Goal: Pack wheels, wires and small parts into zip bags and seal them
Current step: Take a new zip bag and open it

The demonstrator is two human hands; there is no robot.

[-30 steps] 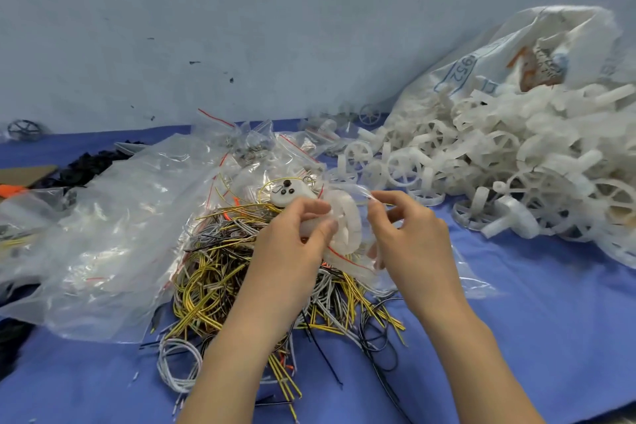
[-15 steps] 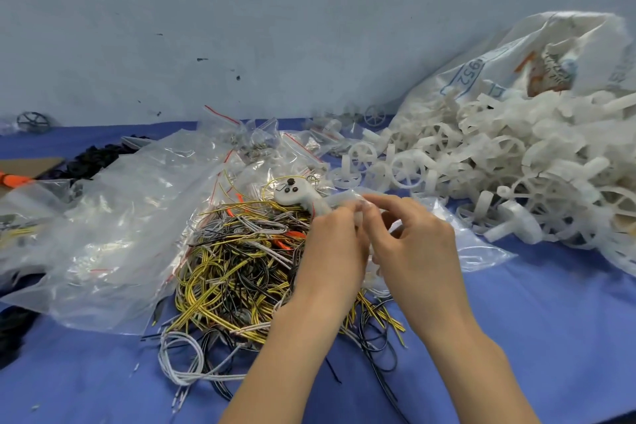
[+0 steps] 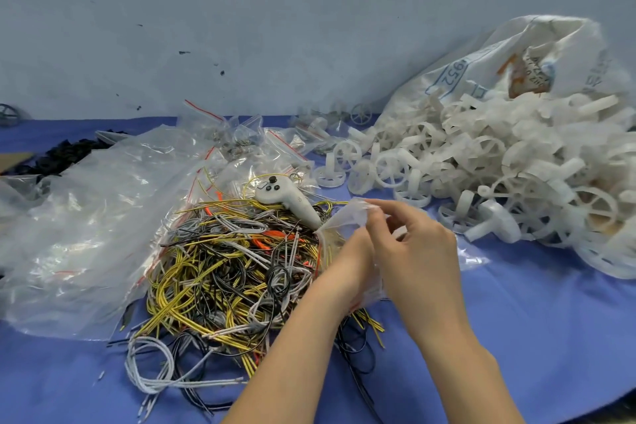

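both hands (image 3: 389, 251) pinch zip bag (image 3: 347, 217) over wires (image 3: 227, 265)

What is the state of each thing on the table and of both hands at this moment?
Small zip bag: held up by both hands, mouth not visibly sealed.
Left hand: grips the bag from below.
Right hand: pinches the bag's top edge.
Wires: loose tangled heap.
White wheels: spilled from the sack.
Sack: open, lying sideways.
White controller: resting on the wires.
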